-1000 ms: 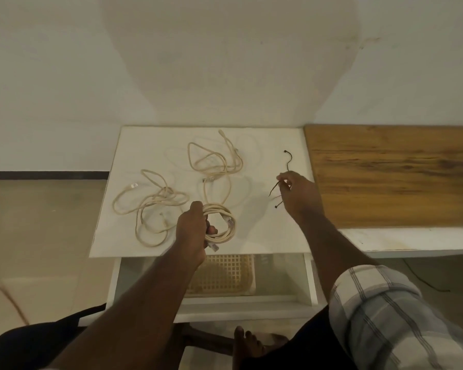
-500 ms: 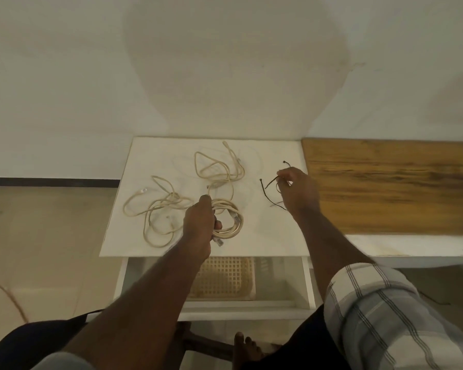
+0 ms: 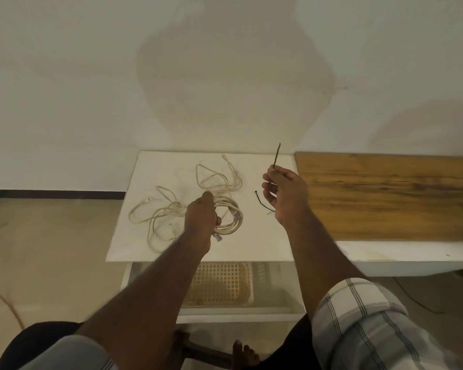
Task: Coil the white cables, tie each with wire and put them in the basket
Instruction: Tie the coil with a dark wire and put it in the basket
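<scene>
Left hand (image 3: 201, 216) low over the white worktop (image 3: 251, 244), fingers curled tight round one side of the coil (image 3: 231, 216). Coil made of a few round loops of white cable, lying on the worktop near the front edge, a plug end poking out just under the hand.

Right hand (image 3: 285, 194) up above the worktop, right of the coil and apart from it. Thumb and fingers pinching dark wire (image 3: 276, 155). One thin end sticking up past the fingers, toward the wall (image 3: 225, 76). Another dark piece (image 3: 262, 204) curving down and out to the left under the hand; cannot tell if it is the same wire or a second one.

Two more cables loose on the worktop. Back cable (image 3: 217, 177) in a messy loop behind the coil, close to it. Left cable (image 3: 155, 212) spread in wide loops to the left of the left hand, partly hidden by the wrist.

Basket (image 3: 225, 284) on the shelf under the worktop, pale with a grid of small holes, partly hidden by the left arm. Nothing to see inside it.

Brown board (image 3: 385, 193) to the right, touching the side of the white worktop. Checked sleeve (image 3: 358, 329) on the right arm, at the bottom right. Toes (image 3: 245, 353) on the floor at the bottom edge. Tan floor (image 3: 51, 249) to the left.
</scene>
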